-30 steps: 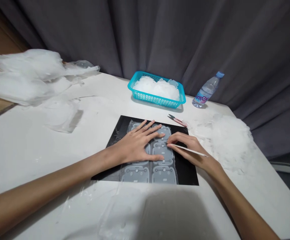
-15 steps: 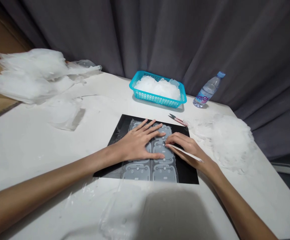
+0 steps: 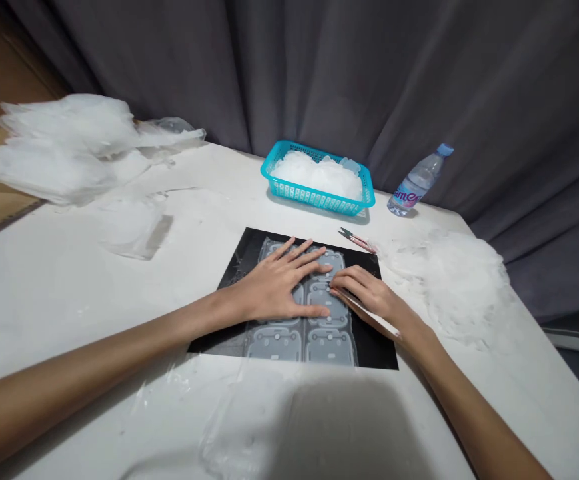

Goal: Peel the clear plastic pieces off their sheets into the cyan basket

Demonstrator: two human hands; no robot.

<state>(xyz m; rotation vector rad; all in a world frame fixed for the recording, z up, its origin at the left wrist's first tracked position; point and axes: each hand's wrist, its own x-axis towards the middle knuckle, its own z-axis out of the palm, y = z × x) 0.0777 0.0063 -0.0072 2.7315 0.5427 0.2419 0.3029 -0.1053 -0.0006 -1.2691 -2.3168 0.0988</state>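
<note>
A translucent sheet of rounded-square moulded panels (image 3: 330,345) with small dots and lines lies on a black mat (image 3: 376,350). My left hand (image 3: 282,280) is spread flat over the sheet's middle, fingers apart, covering part of several panels. Beside it, my right hand (image 3: 364,293) rests over the sheet's right edge, its fingers pinched round a slim white stick-like tool (image 3: 376,315). The tool slants back under the palm toward the wrist. Its working tip, by the middle right panel, is hidden by my fingertips.
Pink-handled thread snips (image 3: 356,241) lie just beyond the mat. Behind stand a turquoise basket (image 3: 314,197) of whitish translucent pieces and a water bottle (image 3: 414,187). A heap of clear scraps (image 3: 464,287) lies right; stacked translucent sheets (image 3: 69,147) are at left, by cardboard. A grey curtain (image 3: 319,67) hangs behind.
My right hand has shifted slightly left, and the white tool has tipped so its rear end sits lower, nearer the wrist. My left hand stays flat on the sheet. The view has shifted slightly.
</note>
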